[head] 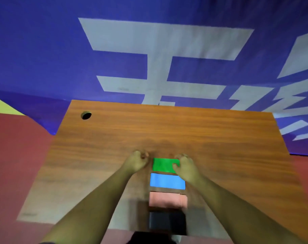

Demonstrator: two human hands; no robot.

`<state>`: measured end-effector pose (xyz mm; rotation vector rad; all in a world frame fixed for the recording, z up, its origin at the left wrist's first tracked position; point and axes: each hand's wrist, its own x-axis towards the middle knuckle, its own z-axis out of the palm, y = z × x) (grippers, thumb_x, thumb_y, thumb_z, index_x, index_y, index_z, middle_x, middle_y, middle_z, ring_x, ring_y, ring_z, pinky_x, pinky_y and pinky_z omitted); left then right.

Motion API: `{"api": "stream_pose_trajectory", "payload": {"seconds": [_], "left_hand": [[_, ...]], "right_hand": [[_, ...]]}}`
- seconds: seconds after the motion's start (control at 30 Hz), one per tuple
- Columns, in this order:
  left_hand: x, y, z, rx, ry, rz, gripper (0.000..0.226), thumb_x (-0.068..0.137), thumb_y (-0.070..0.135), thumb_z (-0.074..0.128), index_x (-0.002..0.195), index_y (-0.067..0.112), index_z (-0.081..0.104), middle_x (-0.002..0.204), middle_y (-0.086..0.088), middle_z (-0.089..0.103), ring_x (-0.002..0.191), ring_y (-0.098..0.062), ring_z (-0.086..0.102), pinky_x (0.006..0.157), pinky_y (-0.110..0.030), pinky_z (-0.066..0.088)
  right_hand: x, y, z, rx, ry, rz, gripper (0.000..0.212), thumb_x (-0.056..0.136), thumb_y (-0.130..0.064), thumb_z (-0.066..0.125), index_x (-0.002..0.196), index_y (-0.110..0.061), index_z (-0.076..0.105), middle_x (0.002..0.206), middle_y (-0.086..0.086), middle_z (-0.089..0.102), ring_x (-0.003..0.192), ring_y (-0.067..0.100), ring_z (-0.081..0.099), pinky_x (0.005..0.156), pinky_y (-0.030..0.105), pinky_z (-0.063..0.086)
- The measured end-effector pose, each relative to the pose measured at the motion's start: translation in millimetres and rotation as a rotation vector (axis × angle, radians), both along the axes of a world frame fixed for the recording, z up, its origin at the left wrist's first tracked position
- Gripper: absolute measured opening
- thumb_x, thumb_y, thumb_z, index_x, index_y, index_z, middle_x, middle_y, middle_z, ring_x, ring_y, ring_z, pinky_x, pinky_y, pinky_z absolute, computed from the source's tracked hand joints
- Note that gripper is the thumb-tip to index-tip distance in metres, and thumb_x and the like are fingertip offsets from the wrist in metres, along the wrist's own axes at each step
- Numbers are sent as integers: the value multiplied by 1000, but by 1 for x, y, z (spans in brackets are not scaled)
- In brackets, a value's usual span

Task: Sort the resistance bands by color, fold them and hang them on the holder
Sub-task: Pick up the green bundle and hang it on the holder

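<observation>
Four folded resistance bands lie in a column on the wooden table (202, 134): a green band (163, 165) farthest from me, then a blue band (166, 181), a pink band (165, 199) and a black band (167, 221) nearest me. My right hand (185, 167) rests on the green band's right end, its fingers curled over the far right corner. My left hand (136, 162) is a fist just left of the green band, apart from it and holding nothing. No holder is in view.
A round cable hole (86, 115) sits in the table's far left corner. A blue banner (44, 50) with large white characters hangs behind the table. Red floor (14, 155) lies to the left and right.
</observation>
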<state>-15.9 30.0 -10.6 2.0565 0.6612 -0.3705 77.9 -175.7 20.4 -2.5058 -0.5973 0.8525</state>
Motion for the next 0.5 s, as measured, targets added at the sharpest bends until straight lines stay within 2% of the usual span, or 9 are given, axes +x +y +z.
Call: {"api": "stream_pose_trajectory", "payload": {"seconds": [0.07, 0.13, 0.2, 0.27, 0.37, 0.5], "left_hand": [[3, -5, -13, -7, -13, -13, 23, 76, 15, 57, 94, 11, 70, 100, -10, 72, 91, -20, 65, 88, -31, 50], [6, -8, -29, -1, -27, -39, 30, 78, 10, 58, 105, 8, 71, 109, -9, 72, 99, -21, 63, 91, -20, 45], [9, -11, -40, -4, -48, -62, 45, 76, 18, 55, 119, 13, 69, 114, -7, 70, 105, -19, 61, 92, -16, 42], [12, -10, -52, -18, -52, -84, 57, 71, 25, 51, 125, 18, 66, 116, -7, 66, 106, -19, 60, 96, -18, 42], [16, -10, -66, -9, -37, -106, 54, 69, 25, 52, 119, 13, 69, 113, -11, 67, 105, -24, 58, 97, -19, 40], [18, -9, -81, 25, -89, -80, 48, 67, 29, 54, 107, 11, 72, 95, -10, 65, 94, -26, 59, 92, -26, 46]], "right_hand": [[0, 8, -15, -25, 12, 22, 32, 85, -13, 57, 116, -5, 63, 114, 18, 63, 112, 32, 58, 94, 30, 41], [1, 17, -28, -42, 25, 36, 35, 84, -17, 56, 118, -11, 62, 117, 15, 60, 113, 33, 57, 96, 33, 45], [1, 26, -38, -39, 32, 53, 40, 85, -17, 58, 124, -14, 59, 124, 13, 55, 117, 31, 55, 101, 33, 42], [-1, 34, -48, -22, 43, 69, 45, 86, -17, 60, 131, -17, 56, 129, 12, 50, 122, 29, 51, 107, 30, 34], [-3, 37, -64, -9, 62, 83, 52, 86, -16, 62, 137, -21, 53, 132, 11, 46, 127, 26, 47, 112, 24, 26], [-2, 34, -86, -60, 55, 82, 57, 87, -22, 62, 141, -30, 47, 132, 8, 40, 132, 24, 39, 113, 23, 23]]}}
